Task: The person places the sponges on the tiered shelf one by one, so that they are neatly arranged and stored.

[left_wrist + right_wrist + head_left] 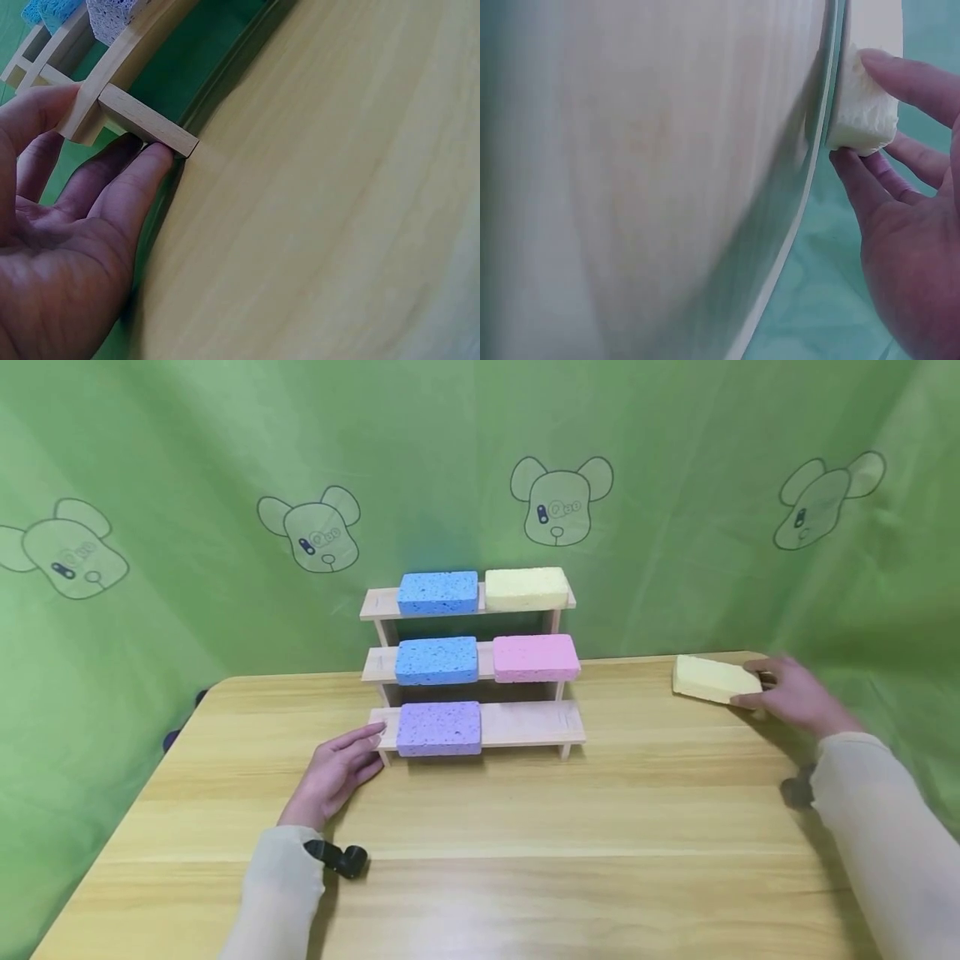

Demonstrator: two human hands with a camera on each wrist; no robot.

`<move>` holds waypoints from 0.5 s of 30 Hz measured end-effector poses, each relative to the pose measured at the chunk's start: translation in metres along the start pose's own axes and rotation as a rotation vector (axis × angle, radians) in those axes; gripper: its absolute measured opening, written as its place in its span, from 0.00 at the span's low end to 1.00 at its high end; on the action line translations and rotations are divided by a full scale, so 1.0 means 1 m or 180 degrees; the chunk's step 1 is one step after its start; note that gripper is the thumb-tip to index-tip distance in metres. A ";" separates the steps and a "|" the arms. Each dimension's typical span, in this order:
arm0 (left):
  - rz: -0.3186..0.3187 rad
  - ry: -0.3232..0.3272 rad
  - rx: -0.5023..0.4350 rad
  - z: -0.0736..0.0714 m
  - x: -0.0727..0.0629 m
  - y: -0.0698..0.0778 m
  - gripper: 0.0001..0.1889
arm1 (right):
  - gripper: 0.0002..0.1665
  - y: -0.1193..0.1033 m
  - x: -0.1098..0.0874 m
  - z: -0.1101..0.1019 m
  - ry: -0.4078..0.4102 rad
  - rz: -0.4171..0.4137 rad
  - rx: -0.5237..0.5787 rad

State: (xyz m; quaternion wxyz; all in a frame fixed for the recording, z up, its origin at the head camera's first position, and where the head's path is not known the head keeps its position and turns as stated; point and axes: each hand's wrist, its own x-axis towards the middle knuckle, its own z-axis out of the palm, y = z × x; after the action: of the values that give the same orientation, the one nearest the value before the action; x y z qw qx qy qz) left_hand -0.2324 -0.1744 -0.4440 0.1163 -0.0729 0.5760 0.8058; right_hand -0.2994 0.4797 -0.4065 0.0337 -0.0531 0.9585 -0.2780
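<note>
A small three-tier wooden shelf (532, 723) stands at the back of the table. My left hand (337, 777) touches the left end of its lowest tier; in the left wrist view the fingers rest against the board end and the leg (148, 120). Beside those fingertips, a purple sponge (438, 728) lies on that tier. Near the table's back right corner my right hand (802, 697) holds a pale yellow sponge (712, 678) by its right end. The right wrist view shows the thumb on one side of this sponge (866, 112) and fingers on the other.
On the middle tier sit a blue sponge (437, 660) and a pink sponge (536, 658). The top tier bears another blue sponge (438, 592) and another pale yellow sponge (527, 588). A green curtain (675, 577) with bear-head prints hangs behind the wooden table (525, 843).
</note>
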 end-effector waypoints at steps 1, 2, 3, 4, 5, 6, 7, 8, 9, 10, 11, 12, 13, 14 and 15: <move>-0.0001 0.0008 -0.0009 0.000 0.000 0.000 0.16 | 0.52 0.000 -0.002 0.000 0.0000 0.0012 0.0001; -0.0002 0.0006 -0.0010 0.001 0.000 0.000 0.16 | 0.53 0.001 -0.003 0.000 0.0002 0.0033 0.0001; -0.0005 0.0001 -0.0003 0.001 0.000 0.000 0.16 | 0.53 0.001 -0.005 -0.001 0.0005 0.0047 -0.0002; -0.0004 -0.0004 0.0000 0.001 0.000 0.000 0.16 | 0.53 0.001 -0.006 -0.001 0.0010 0.0056 -0.0002; -0.0002 -0.0013 0.0009 0.001 0.000 0.000 0.16 | 0.53 0.001 -0.007 -0.002 0.0024 0.0056 -0.0014; -0.0006 -0.0012 0.0008 0.001 0.000 0.000 0.16 | 0.53 0.001 -0.009 -0.002 0.0031 0.0055 -0.0018; -0.0006 -0.0008 0.0006 0.001 0.000 0.000 0.16 | 0.54 0.001 -0.010 -0.002 0.0029 0.0066 -0.0036; -0.0005 -0.0005 0.0010 0.001 0.000 0.000 0.17 | 0.54 0.001 -0.011 -0.003 0.0020 0.0078 -0.0046; -0.0007 -0.0003 0.0009 0.001 0.000 0.000 0.17 | 0.53 0.001 -0.012 -0.003 0.0018 0.0076 -0.0077; -0.0006 -0.0003 0.0009 0.001 0.000 0.000 0.17 | 0.53 0.001 -0.013 -0.003 0.0007 0.0069 -0.0097; -0.0008 -0.0004 0.0004 0.001 0.000 0.000 0.17 | 0.53 0.000 -0.014 -0.003 0.0000 0.0063 -0.0128; -0.0008 0.0002 -0.0007 0.001 0.000 0.000 0.17 | 0.53 0.000 -0.016 -0.003 -0.0015 0.0061 -0.0153; -0.0007 0.0007 -0.0012 0.001 0.000 0.000 0.17 | 0.53 -0.001 -0.017 -0.003 -0.0031 0.0060 -0.0163; -0.0004 0.0006 -0.0009 0.001 0.000 0.000 0.18 | 0.52 -0.002 -0.018 -0.003 -0.0046 0.0048 -0.0166; -0.0002 -0.0002 0.0002 0.000 -0.001 0.000 0.19 | 0.52 -0.002 -0.019 -0.002 -0.0050 0.0036 -0.0176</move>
State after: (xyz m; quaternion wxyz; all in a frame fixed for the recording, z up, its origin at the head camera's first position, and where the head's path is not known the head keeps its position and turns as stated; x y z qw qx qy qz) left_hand -0.2317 -0.1742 -0.4436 0.1168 -0.0728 0.5763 0.8056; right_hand -0.2802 0.4813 -0.4030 0.0414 -0.0507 0.9658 -0.2508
